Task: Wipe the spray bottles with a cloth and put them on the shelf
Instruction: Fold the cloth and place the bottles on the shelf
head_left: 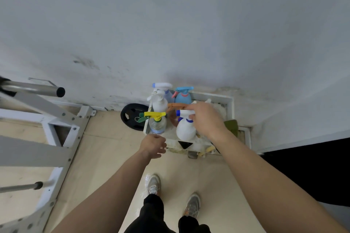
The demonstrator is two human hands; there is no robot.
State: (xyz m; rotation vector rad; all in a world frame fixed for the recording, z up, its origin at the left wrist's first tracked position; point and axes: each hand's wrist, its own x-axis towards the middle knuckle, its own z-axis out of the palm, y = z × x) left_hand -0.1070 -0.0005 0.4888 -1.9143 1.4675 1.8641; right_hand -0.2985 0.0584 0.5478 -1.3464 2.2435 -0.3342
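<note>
White spray bottle [184, 128] stands upright on the shelf [230, 104] straight ahead, my right hand [206, 119] gripping its head, my left hand [154, 144] loose, empty, just below the yellow-trigger bottle [157, 124].

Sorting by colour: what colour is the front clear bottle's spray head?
The spray head is yellow; head view shows it best.
</note>
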